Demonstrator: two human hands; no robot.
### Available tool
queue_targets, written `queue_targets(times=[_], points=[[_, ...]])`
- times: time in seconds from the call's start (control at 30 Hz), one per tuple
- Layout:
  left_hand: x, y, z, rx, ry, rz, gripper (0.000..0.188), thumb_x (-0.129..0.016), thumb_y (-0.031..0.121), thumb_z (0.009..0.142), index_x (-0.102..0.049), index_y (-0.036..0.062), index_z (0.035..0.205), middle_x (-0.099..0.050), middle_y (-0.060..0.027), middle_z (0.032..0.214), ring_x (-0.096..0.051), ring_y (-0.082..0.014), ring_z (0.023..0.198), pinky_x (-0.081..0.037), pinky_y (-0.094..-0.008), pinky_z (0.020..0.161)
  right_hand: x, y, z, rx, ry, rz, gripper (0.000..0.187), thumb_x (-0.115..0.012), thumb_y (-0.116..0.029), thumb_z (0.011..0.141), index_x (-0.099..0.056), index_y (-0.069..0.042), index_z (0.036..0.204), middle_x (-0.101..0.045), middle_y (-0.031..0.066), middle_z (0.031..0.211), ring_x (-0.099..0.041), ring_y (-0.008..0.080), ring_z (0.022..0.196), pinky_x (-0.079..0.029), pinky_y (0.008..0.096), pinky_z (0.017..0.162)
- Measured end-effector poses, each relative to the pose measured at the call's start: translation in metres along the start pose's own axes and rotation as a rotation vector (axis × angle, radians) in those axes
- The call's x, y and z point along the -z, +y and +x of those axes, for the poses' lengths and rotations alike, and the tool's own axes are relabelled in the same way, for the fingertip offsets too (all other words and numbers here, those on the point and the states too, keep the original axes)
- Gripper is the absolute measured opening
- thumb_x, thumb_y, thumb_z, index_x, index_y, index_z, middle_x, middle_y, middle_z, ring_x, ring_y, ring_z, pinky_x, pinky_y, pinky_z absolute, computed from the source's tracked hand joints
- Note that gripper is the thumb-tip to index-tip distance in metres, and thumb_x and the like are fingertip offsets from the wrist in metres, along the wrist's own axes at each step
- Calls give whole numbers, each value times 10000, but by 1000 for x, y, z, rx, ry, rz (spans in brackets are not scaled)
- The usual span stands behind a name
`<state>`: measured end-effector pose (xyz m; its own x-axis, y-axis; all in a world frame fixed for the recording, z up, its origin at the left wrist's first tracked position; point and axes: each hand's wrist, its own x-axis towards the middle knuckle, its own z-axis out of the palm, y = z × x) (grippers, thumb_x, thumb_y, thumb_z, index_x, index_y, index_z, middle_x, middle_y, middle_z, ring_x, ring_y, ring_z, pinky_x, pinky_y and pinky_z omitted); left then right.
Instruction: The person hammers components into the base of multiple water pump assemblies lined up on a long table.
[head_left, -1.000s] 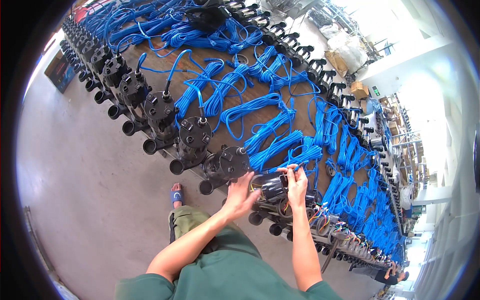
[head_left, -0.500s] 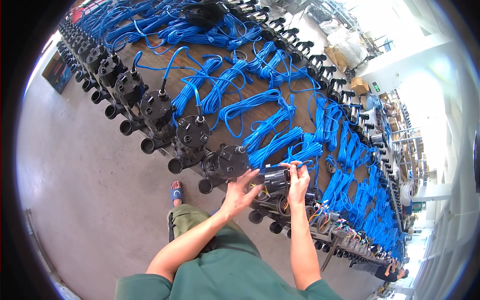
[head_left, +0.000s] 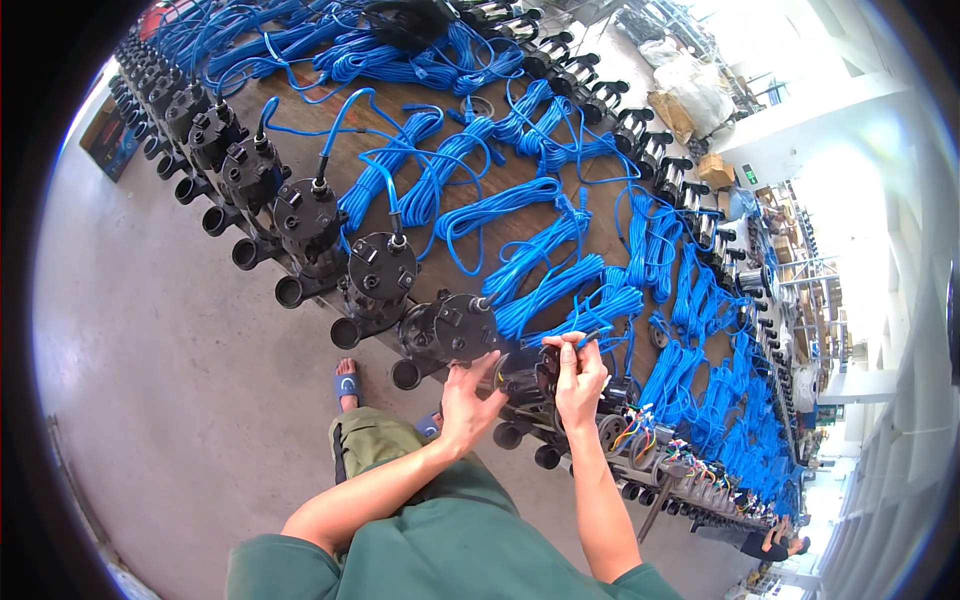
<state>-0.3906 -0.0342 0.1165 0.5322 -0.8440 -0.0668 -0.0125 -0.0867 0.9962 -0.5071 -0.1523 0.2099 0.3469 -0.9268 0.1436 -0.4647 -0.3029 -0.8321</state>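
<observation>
Between my hands at the table edge is a black, round pump-like housing [head_left: 519, 384], with a dark disc-shaped part [head_left: 547, 370] at its right end. My left hand [head_left: 470, 408] is on the housing's left side, thumb and fingers spread; its fingertips reach up close to the neighbouring black pump [head_left: 452, 330]. My right hand [head_left: 580, 385] pinches a blue cable [head_left: 596, 334] by its dark end, just beside the disc. My fingers partly hide that end and the disc. Bundled blue cable [head_left: 570, 290] lies just beyond.
Assembled black pumps [head_left: 380, 270] line the near edge to the left, blue cables rising from several. Open units with coloured wires [head_left: 645, 440] continue to the right. Coiled cables cover much of the brown tabletop [head_left: 400, 265]. Another row of pumps [head_left: 630, 130] lines the far edge; a person [head_left: 778, 542] stands far right.
My right hand has moved slightly left and down, with the cable's dark end now showing at its fingertips. The shiny black cylinder has turned or tilted. My left hand has shifted slightly left and down.
</observation>
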Motion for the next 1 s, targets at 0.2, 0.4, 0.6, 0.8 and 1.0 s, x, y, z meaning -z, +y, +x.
queue_targets(times=[0.2, 0.4, 0.6, 0.8, 1.0], points=[[36, -10, 8, -47, -346, -174, 845, -795, 116, 825, -448, 100, 1596, -537, -209, 1557, -590, -306, 1354, -440, -408, 1152, -3, -4, -5, 41, 44, -119, 133, -547, -104, 1092, -621, 7, 1097, -795, 132, 1011, -737, 175, 869, -562, 301, 790], [20, -18, 33, -59, -500, 42, 1171, -966, 186, 656, -323, 59, 1627, -546, -211, 1502, -578, -362, 1362, -463, -442, 1138, -12, -21, -15, 108, 92, -236, 142, -577, -111, 1065, -652, 9, 1063, -787, 142, 983, -754, 308, 877, -569, 379, 793], [-12, -23, 20, -328, -127, 119, 1021, -1005, 224, 577, -471, 46, 1429, -629, -173, 1278, -660, -337, 1147, -544, -450, 974, -17, -23, -12, 296, 80, -318, 113, -632, -66, 1007, -688, 17, 1061, -774, 147, 950, -743, 347, 833, -596, 420, 742], [24, -14, 24, 106, -524, -246, 984, -630, -77, 697, -280, -42, 1616, -457, -204, 1573, -437, -306, 1484, -318, -400, 1244, -12, -12, -9, 363, 118, -249, 121, -708, -64, 952, -714, 14, 1045, -766, 163, 967, -738, 346, 848, -596, 422, 752], [5, 50, 41, 35, -447, -308, 696, -605, 328, 1053, -351, 10, 1617, -462, -172, 1583, -443, -228, 1465, -338, -361, 1213, -2, -6, -3, 214, 26, -51, 174, -723, -90, 953, -726, 34, 1076, -768, 183, 1034, -742, 377, 924, -606, 408, 789]])
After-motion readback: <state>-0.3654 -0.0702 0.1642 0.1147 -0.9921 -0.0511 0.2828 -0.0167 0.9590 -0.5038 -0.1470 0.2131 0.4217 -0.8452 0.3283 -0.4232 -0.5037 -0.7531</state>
